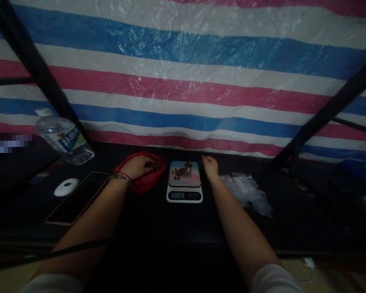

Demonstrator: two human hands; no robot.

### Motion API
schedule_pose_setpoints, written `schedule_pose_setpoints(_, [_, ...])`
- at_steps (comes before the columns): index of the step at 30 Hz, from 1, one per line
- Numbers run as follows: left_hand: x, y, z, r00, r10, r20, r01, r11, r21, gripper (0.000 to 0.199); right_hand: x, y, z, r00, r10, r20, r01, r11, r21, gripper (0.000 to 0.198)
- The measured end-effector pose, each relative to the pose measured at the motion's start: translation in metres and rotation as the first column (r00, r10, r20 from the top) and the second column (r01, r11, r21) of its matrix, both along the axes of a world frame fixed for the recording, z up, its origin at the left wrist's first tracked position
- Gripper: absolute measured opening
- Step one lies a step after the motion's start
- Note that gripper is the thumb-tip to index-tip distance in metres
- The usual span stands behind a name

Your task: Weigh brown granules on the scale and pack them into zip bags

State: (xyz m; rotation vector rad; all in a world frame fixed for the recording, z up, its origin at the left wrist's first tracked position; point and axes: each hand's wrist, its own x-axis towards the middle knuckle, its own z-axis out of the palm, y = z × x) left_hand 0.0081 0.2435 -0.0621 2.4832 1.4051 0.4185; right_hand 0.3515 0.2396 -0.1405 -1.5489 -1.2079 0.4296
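My left hand [137,166] reaches into a red bag [143,183], its fingers curled down on brown pieces [155,164], like nuts or beans. The fingertips are partly hidden among them. To the right of the bag sits a white kitchen scale [184,196] with a dark display at its front. Brown pieces and a small cup [188,167] show on its plate; whether they are real or printed I cannot tell. Beside the scale, my right hand [211,167] rests with curled fingers, and whatever may be inside is hidden.
Clear zip bags [247,191] lie right of my right forearm. On the left are a phone [79,199], a white oval object [66,187] and a plastic bottle [65,138]. Black frame bars [326,108] slope at both sides before a striped sheet [183,73].
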Motion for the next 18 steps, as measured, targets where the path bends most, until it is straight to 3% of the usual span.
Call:
schedule_pose_setpoints(7, [-0.0059, 0.0059, -0.0001, 0.995, -0.065, -0.075, 0.066, 0.998, 0.010, 0.027, -0.0001, 0.0002, -0.0008, 1.000, 0.007, -0.002, -0.007, 1.000, -0.004, 0.041])
schedule_pose_setpoints(11, [-0.0058, 0.0077, -0.0015, 0.994, -0.033, -0.102, 0.042, 0.995, 0.089, 0.026, -0.0004, -0.0007, -0.0002, 1.000, 0.005, 0.004, -0.005, 1.000, -0.007, 0.041])
schedule_pose_setpoints(18, [-0.0078, 0.0078, -0.0001, 0.994, 0.021, -0.104, -0.010, 0.995, 0.103, 0.028, 0.0004, -0.0040, 0.0016, 1.000, -0.002, 0.020, 0.002, 1.000, -0.014, 0.041])
